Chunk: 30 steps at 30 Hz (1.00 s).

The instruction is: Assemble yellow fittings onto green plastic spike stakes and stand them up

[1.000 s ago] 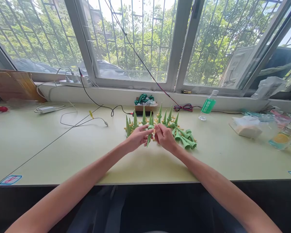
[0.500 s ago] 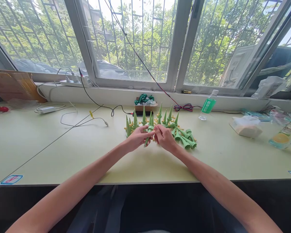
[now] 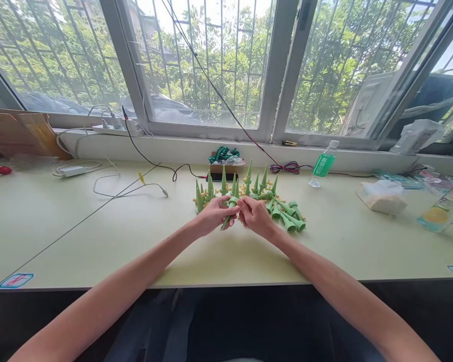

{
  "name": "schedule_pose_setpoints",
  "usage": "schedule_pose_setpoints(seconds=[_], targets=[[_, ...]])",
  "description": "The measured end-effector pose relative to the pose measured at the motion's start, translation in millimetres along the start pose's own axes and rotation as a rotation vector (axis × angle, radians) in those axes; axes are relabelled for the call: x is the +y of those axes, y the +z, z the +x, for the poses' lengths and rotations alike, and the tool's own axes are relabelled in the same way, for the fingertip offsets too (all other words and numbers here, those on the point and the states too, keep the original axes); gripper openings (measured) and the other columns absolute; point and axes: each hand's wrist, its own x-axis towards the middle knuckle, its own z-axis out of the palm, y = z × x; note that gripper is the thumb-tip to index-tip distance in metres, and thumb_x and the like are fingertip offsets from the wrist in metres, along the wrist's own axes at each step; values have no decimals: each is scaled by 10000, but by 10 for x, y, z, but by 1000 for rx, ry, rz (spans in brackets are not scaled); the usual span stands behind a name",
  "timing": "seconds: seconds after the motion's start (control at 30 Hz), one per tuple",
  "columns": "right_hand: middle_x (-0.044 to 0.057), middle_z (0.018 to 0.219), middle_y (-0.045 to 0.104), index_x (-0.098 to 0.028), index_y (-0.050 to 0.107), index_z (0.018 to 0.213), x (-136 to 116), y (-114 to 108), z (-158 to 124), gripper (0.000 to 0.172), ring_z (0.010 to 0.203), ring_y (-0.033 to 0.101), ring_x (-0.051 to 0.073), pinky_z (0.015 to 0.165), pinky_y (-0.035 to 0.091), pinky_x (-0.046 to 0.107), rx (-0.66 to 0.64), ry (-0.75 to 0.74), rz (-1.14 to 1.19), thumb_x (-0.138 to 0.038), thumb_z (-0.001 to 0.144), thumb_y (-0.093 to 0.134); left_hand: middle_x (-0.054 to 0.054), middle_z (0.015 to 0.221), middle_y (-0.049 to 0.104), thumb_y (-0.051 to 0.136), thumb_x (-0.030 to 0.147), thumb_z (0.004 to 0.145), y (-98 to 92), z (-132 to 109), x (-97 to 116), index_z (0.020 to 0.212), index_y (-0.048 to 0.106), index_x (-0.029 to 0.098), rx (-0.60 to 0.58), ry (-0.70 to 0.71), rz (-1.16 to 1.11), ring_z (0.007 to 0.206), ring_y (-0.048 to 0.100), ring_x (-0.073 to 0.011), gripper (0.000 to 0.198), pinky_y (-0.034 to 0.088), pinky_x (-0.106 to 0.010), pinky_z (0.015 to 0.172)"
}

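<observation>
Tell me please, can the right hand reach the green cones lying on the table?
Probably yes: the lying cones are close beside the right hand, with nothing visible between. But its fingers are at the cone in the left hand, so they would likely leave that first.

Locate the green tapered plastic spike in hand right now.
In the head view, the green tapered plastic spike is near the centre, slanting tip-down in the left hand, with the right hand beside its wide end and upright green spikes behind.
</observation>
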Motion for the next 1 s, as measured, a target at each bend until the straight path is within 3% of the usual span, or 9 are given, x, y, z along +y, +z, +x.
schedule_pose_setpoints(seconds=[0.2, 0.53, 0.77, 1.0], targets=[[-40, 492, 528, -224, 447, 707, 2, -10, -12, 367, 374, 480, 105, 472, 403, 238, -11, 6, 15, -464, 974, 370, 14, 589, 586, 785, 284, 729, -14, 13, -25, 1253, 425, 106, 12, 8, -32, 457, 552, -114, 660, 352, -182, 339], [-38, 469, 518, -223, 419, 667, -50, -23, 17, 441, 360, 479, 103, 465, 400, 239, 77, 25, -5, -537, 967, 345, -13, 618, 613, 765, 362, 751, 66, 0, 27, 1186, 497, 94, 30, -23, 7, 420, 528, -93, 577, 355, -190, 366], [-37, 451, 526, -214, 490, 715, -63, -25, 35, 409, 377, 493, 111, 470, 396, 233, 166, 27, -33, -546, 941, 411, -27, 653, 622, 723, 439, 772, 37, 1, 2, 1179, 539, 111, -43, 5, 43, 409, 514, -80, 554, 338, -174, 336], [-27, 502, 564, -213, 515, 789, -133, -33, 29, 342, 432, 526, 118, 490, 408, 228, 126, -4, 12, -493, 953, 405, -29, 681, 632, 686, 439, 810, 55, 0, -19, 1213, 524, 138, -91, 13, -28, 404, 513, -70, 529, 332, -151, 319]])
